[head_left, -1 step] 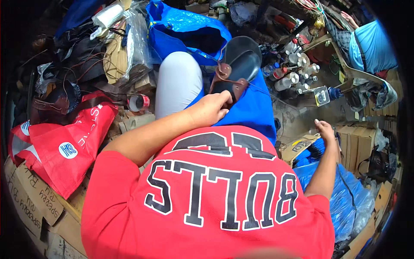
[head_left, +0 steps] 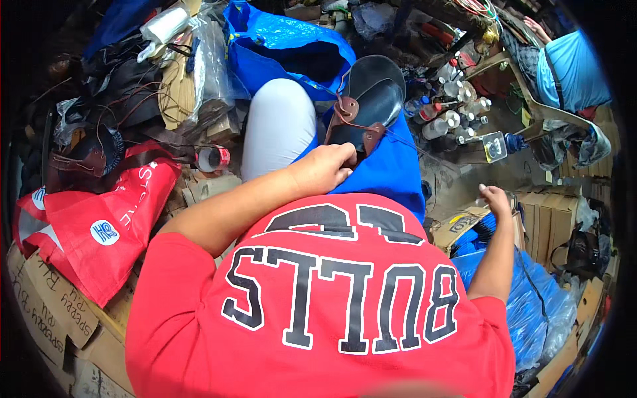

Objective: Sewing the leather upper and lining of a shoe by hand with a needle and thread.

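Observation:
A brown leather shoe (head_left: pixel 373 138) with a dark sole rests on the blue cloth (head_left: pixel 381 171) over my right leg, its toe pointing away from me. My left hand (head_left: pixel 326 166) is closed on the near end of the shoe, fingers curled over its edge. A brown lace (head_left: pixel 361 126) crosses the shoe's opening. Out to the right, apart from the shoe, my right hand (head_left: pixel 496 199) is raised with its fingers curled together; whatever they may hold is too small to make out.
An open blue bag (head_left: pixel 292 40) stands ahead. Several bottles (head_left: pixel 441 126) crowd the right, near a wooden frame (head_left: pixel 531 99). To the left lie a red bag (head_left: pixel 99 232) and another brown shoe (head_left: pixel 86 159). Blue plastic (head_left: pixel 524 305) and cardboard (head_left: pixel 547 219) flank my right arm.
My right hand has shifted slightly left and down. The shoe has tilted a little to the right, with my left hand still on it.

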`<state>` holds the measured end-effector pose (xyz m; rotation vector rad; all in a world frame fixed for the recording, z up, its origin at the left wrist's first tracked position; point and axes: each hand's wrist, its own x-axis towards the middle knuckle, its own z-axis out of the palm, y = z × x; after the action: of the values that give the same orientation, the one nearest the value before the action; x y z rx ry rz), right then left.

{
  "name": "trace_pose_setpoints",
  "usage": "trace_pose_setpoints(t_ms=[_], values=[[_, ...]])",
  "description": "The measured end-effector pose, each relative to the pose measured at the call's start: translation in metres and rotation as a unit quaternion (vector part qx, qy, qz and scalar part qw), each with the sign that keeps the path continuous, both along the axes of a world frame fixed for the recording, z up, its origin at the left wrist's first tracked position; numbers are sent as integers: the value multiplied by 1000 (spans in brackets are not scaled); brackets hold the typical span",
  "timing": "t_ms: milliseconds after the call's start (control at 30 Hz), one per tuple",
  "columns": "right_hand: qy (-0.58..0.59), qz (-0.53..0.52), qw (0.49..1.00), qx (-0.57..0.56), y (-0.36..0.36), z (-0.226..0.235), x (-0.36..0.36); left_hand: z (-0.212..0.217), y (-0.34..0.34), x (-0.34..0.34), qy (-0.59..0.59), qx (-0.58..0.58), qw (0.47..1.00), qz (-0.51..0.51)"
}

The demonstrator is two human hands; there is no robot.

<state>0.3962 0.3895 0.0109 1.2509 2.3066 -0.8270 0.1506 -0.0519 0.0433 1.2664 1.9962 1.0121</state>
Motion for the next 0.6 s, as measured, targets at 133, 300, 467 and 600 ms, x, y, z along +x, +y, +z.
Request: trace_pose_setpoints(t_ms=[133,300,467,600], values=[[132,151,962,185,-44,-7,-61,41,3,-17,-15,-63,997,-30],[467,247,843,-97,-144,42,-180,47,48,-76,6,113,984,139],[312,239,919,-21,-195,59,-246,-11,85,-116,219,-96,953,185],[234,271,933,44,-184,58,-254,-35,79,-129,196,-46,967,157]])
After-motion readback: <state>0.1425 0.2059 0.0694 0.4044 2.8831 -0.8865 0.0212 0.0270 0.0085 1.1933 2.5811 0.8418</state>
